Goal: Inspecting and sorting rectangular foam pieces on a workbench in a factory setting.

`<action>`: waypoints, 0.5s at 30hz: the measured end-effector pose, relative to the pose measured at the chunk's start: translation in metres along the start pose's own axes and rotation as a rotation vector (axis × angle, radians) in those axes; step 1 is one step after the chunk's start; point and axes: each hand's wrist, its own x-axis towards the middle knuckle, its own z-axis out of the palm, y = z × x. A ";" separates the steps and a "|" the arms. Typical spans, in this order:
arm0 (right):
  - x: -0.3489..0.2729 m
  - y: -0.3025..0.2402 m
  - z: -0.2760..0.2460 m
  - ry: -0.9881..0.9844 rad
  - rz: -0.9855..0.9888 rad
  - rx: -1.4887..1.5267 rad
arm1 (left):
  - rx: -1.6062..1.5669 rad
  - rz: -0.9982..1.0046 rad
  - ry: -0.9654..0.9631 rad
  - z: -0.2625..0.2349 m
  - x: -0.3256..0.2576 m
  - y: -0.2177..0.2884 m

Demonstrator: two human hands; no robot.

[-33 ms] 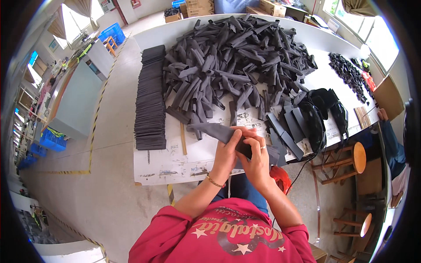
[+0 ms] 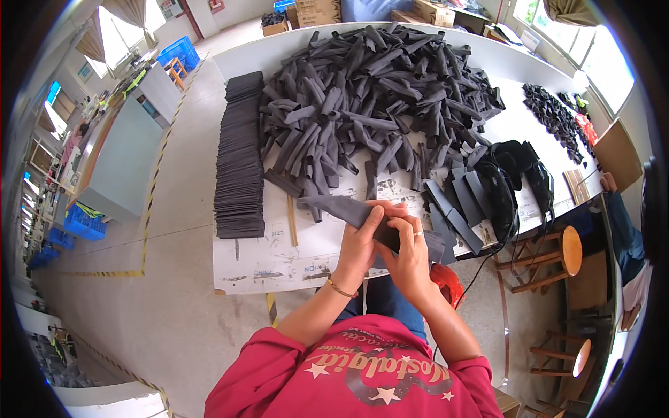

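Observation:
Above the near edge of the table, both my hands hold a dark grey fabric piece (image 2: 336, 207) that looks like a flat sleeve. My left hand (image 2: 361, 239) is closed on its middle, thumb on top, and a pointed end sticks out to the left. My right hand (image 2: 406, 252), with a ring on one finger, pinches the fabric close beside the left. Part of the piece is hidden behind my fingers. Beyond my hands lies a large heap of similar dark grey pieces (image 2: 369, 90). A long neat stack of flat dark pieces (image 2: 239, 160) runs along the table's left side.
Right of my hands are flat dark panels (image 2: 453, 214) and black bulky items (image 2: 498, 198) with a cable. A wooden strip (image 2: 291, 221) lies on the white table (image 2: 244, 268). Small black pieces (image 2: 554, 118) lie far right. Wooden stools (image 2: 570, 251) stand at the right.

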 end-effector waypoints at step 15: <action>0.013 -0.005 -0.011 -0.140 -0.107 -0.055 | -0.093 -0.053 0.057 -0.005 -0.006 0.001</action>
